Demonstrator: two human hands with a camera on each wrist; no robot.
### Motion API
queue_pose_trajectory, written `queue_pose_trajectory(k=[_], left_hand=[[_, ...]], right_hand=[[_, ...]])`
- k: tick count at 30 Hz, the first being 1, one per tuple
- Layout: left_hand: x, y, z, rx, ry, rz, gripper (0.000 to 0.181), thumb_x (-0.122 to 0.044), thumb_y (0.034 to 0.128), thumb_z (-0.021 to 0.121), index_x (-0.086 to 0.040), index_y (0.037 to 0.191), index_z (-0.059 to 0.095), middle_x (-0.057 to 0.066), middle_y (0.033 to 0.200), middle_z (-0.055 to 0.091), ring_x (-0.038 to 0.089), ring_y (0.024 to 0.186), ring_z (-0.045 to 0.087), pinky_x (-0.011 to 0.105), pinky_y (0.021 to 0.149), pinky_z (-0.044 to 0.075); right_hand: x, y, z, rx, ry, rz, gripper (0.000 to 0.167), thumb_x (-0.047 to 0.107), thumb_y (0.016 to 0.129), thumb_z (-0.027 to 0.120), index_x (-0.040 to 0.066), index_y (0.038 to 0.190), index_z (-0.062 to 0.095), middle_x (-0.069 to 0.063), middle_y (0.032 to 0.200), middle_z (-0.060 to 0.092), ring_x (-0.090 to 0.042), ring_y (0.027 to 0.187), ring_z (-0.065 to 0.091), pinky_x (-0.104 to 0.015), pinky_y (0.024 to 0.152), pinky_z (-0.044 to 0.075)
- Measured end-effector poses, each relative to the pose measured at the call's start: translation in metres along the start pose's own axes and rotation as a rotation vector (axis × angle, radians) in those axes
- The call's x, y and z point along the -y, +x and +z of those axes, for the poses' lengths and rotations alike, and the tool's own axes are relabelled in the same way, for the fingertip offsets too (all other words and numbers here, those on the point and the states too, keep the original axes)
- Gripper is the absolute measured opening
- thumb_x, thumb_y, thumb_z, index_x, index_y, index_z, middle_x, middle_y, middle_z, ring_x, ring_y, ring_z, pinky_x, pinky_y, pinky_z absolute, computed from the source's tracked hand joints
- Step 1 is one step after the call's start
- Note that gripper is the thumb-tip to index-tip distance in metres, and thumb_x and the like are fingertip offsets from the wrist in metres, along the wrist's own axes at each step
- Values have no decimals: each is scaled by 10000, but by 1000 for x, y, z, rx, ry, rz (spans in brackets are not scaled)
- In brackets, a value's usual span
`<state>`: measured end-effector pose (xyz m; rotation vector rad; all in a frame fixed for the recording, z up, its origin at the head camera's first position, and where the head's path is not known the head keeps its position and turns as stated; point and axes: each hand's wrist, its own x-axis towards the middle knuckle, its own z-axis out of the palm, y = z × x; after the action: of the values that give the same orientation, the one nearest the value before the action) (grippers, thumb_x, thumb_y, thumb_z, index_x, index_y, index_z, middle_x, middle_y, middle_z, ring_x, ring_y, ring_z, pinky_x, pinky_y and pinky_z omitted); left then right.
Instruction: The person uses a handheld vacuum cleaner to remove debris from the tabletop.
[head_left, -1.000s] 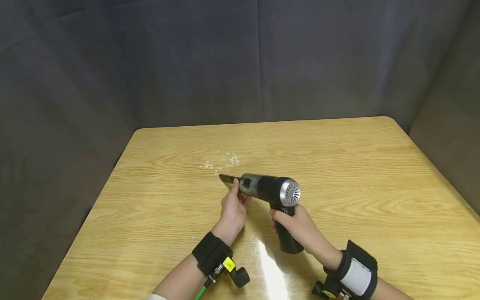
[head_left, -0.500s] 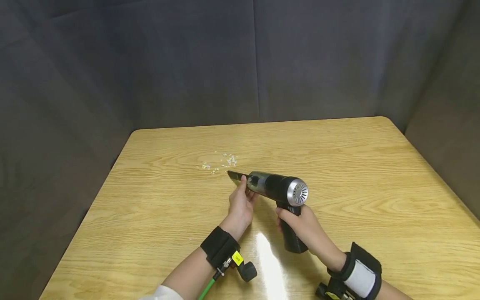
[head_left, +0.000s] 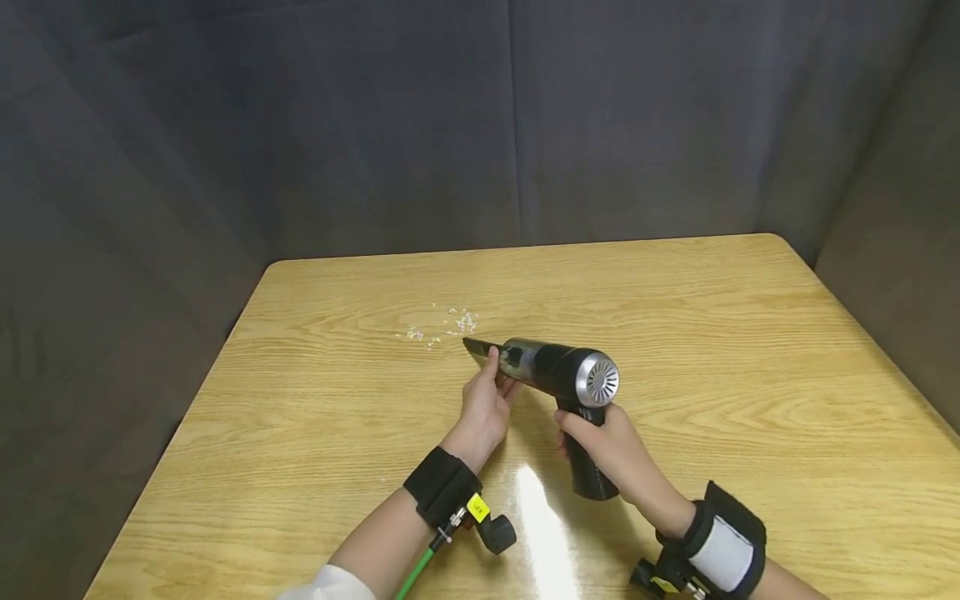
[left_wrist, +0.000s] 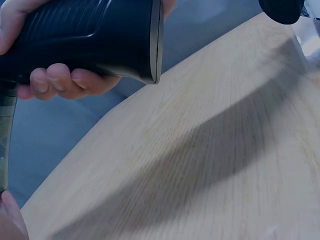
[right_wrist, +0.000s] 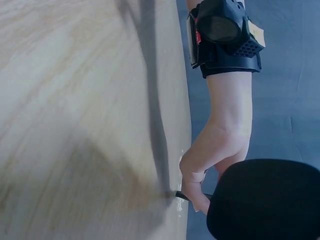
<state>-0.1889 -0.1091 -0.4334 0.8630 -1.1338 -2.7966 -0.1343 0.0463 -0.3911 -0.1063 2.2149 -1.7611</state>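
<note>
A black and silver handheld vacuum cleaner point(head_left: 558, 367) is held above the table, its vented silver end towards me. My right hand point(head_left: 611, 446) grips its handle; the left wrist view shows the curled fingers point(left_wrist: 60, 80) round that black handle point(left_wrist: 100, 35). At the front, my left hand point(head_left: 483, 410) holds the slim dark nozzle point(head_left: 476, 345), thumb on the near side. The right wrist view has the left hand point(right_wrist: 215, 150) beyond the handle's bottom end point(right_wrist: 265, 200). Small pale paper bits point(head_left: 465, 322) lie scattered just past the nozzle tip.
The wooden table point(head_left: 712, 333) stretches out on both sides of the hands. Dark grey cloth point(head_left: 375, 125) hangs behind it and at the sides. A green cable point(head_left: 414, 575) runs from the left wrist band point(head_left: 442, 486).
Both hands and the vacuum cleaner have shifted right and slightly away from me. The nozzle tip now sits further right relative to the paper bits. Both grips look the same.
</note>
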Motion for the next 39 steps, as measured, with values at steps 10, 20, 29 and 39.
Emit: queue_pose_trajectory(k=[10,20,29,39], left_hand=[[3,13,15,9,-3,-26,169,-292,974,551,-141,906,587,-49,860,561,80,854,556,254,937,479],[-3,27,26,-13,-10,-3,190,-277,971,566,-158,835,624,-85,724,615,31,717,593,150,692,521],[-5,32,29,-50,-2,0,160,-279,963,576,-139,925,643,-71,770,629,46,764,612,202,822,538],[-2,26,27,-40,-1,7,166,-282,968,566,-129,940,626,-58,818,600,64,805,593,200,852,535]], right_hand=[[2,9,-3,-52,-2,-3,195,150,889,573,-43,911,559,-21,650,601,-157,587,588,-285,588,513],[4,28,2,-99,-12,-3,216,176,894,573,-39,881,574,-10,639,599,-131,586,580,-262,627,492],[3,35,-1,-73,12,2,245,200,911,552,-38,968,553,5,662,614,-151,628,628,-267,650,521],[3,28,-4,-54,20,9,234,182,906,558,-45,965,549,-24,674,612,-150,617,621,-269,637,522]])
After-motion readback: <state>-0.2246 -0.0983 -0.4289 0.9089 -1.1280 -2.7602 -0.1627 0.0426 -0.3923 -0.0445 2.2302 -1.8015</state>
